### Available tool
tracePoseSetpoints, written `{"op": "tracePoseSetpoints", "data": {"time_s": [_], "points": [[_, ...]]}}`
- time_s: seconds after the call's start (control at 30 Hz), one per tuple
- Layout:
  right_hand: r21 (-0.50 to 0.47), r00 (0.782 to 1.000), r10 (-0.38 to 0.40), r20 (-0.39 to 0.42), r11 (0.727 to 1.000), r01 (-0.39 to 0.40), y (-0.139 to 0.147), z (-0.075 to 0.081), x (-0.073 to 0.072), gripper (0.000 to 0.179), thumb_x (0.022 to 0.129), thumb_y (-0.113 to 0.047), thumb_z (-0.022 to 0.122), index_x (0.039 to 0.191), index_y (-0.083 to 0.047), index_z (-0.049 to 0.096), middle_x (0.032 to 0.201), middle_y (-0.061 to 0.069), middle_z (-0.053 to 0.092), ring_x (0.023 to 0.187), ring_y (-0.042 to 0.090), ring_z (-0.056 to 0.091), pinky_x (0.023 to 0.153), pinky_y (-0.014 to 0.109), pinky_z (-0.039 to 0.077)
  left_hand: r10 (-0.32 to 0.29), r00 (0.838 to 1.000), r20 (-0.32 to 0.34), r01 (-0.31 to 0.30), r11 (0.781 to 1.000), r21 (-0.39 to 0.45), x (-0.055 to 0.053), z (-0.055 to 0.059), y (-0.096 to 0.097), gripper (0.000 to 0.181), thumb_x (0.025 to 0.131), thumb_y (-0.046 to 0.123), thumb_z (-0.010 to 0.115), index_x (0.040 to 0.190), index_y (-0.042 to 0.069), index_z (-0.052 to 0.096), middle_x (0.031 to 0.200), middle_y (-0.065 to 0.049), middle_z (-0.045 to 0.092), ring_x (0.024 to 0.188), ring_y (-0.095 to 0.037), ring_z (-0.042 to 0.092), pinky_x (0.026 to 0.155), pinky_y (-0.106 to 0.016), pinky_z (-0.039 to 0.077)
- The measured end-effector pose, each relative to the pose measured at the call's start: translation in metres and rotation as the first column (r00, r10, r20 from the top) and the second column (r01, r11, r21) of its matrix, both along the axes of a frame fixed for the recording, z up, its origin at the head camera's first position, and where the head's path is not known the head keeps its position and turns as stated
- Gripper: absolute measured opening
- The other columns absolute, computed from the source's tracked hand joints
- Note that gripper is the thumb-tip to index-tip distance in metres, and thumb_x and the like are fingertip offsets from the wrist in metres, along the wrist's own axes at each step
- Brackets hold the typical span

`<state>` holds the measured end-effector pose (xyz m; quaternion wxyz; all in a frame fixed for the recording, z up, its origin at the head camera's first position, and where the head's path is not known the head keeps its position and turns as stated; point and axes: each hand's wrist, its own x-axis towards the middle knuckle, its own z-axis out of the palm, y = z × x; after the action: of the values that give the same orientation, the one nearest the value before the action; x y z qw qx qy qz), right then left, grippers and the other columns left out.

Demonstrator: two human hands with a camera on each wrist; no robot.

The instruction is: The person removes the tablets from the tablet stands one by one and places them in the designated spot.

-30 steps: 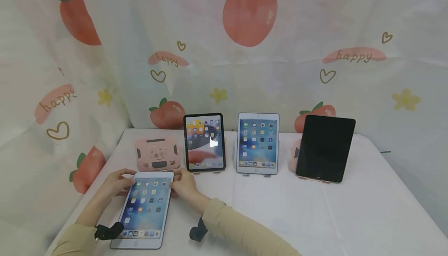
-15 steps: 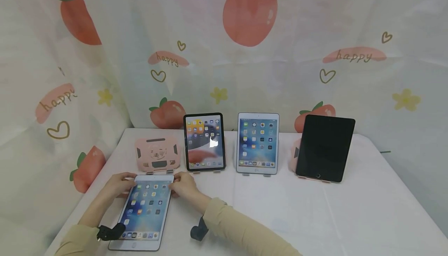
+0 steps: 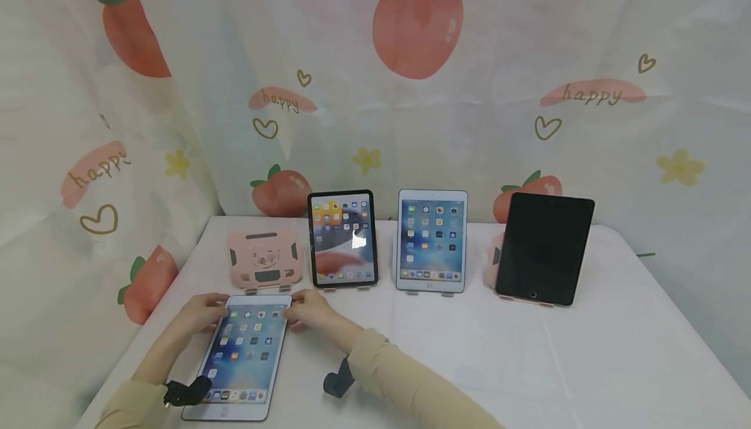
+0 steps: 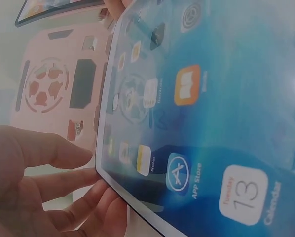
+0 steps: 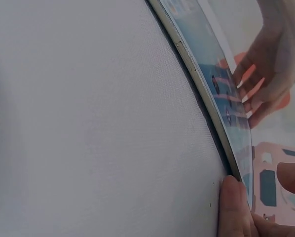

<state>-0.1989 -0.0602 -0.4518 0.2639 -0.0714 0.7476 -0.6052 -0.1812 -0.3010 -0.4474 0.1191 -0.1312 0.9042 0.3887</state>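
Note:
A white tablet [image 3: 246, 357] with a lit home screen lies at the front left of the table. My left hand [image 3: 199, 315] is at its top left corner; in the left wrist view, bent fingertips [image 4: 119, 200] meet the corner and one finger [image 4: 68, 152] stands off beyond the top edge. At the top right corner is my right hand [image 3: 308, 311]. The right wrist view shows one fingertip [image 5: 231, 187] against the side edge and another finger [image 5: 291, 177] lifted apart. Just behind the tablet stands a pink tablet stand [image 3: 264, 259] with a football cutout.
A black-framed tablet [image 3: 343, 238], a white tablet [image 3: 432, 240] and a dark-screened tablet [image 3: 545, 248] lean on stands along the back of the white-covered table [image 3: 469, 364]. Behind them hangs a curtain [image 3: 493, 122] printed with peaches.
The tablet at the front left has come slightly nearer to me, both hands moving with it, and the feet of the pink stand now show. In the last half second it barely moved.

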Motion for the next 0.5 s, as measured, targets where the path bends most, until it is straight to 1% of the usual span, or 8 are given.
{"op": "tracePoseSetpoints", "data": {"time_s": [0.07,0.2,0.3,0.4,0.43,0.5], "points": [[-0.004,1.000,0.002,0.007,1.000,-0.002,0.001,0.000,0.001,0.052,0.085,-0.003,0.064,0.132,0.011,0.046,0.101,0.016,0.065,0.091,0.023,0.068,0.079,0.032,0.059,-0.009,1.000,-0.006,0.009,1.000,-0.015,0.000,-0.001,0.000,0.049,0.089,0.009,0.051,0.132,-0.014,0.044,0.120,-0.037,0.053,0.093,-0.033,0.062,0.079,-0.042,0.057],[0.006,1.000,0.004,0.003,1.000,-0.004,0.006,0.000,0.003,0.053,0.086,-0.005,0.064,0.134,0.009,0.045,0.103,0.015,0.065,0.089,0.019,0.067,0.079,0.030,0.059,0.002,1.000,-0.022,-0.003,0.999,-0.036,0.001,-0.002,0.003,0.048,0.091,0.013,0.050,0.131,-0.014,0.045,0.123,-0.038,0.051,0.097,-0.038,0.061,0.080,-0.044,0.057],[0.020,1.000,-0.009,-0.019,1.000,0.009,0.012,0.001,0.005,0.052,0.085,-0.006,0.065,0.133,0.006,0.048,0.101,0.012,0.063,0.085,0.016,0.065,0.076,0.030,0.059,0.029,0.997,-0.075,-0.034,0.997,-0.072,0.003,0.000,0.007,0.045,0.092,0.014,0.049,0.129,-0.012,0.048,0.121,-0.038,0.053,0.094,-0.037,0.061,0.077,-0.042,0.058],[0.039,0.998,-0.015,-0.055,0.999,0.017,0.021,0.002,0.005,0.047,0.086,-0.006,0.065,0.130,0.004,0.051,0.098,0.011,0.062,0.082,0.016,0.064,0.075,0.031,0.059,0.046,0.987,-0.152,-0.064,0.992,-0.112,0.007,0.004,0.011,0.041,0.092,0.015,0.048,0.125,-0.010,0.052,0.115,-0.035,0.057,0.086,-0.032,0.062,0.072,-0.039,0.057],[0.041,0.998,-0.014,-0.063,0.999,0.017,0.024,0.002,0.005,0.046,0.086,-0.006,0.065,0.128,0.003,0.052,0.098,0.010,0.062,0.082,0.017,0.064,0.075,0.032,0.059,0.051,0.983,-0.176,-0.073,0.990,-0.118,0.007,0.005,0.012,0.040,0.093,0.015,0.048,0.124,-0.009,0.053,0.113,-0.034,0.059,0.085,-0.031,0.062,0.071,-0.038,0.057],[0.054,0.997,-0.005,-0.082,0.998,0.010,0.031,0.003,0.004,0.042,0.087,-0.007,0.064,0.127,0.002,0.054,0.098,0.010,0.063,0.081,0.016,0.064,0.075,0.033,0.059,0.062,0.977,-0.203,-0.087,0.990,-0.115,0.008,0.007,0.015,0.039,0.093,0.015,0.049,0.123,-0.008,0.055,0.111,-0.033,0.060,0.083,-0.030,0.063,0.070,-0.038,0.057]]}}
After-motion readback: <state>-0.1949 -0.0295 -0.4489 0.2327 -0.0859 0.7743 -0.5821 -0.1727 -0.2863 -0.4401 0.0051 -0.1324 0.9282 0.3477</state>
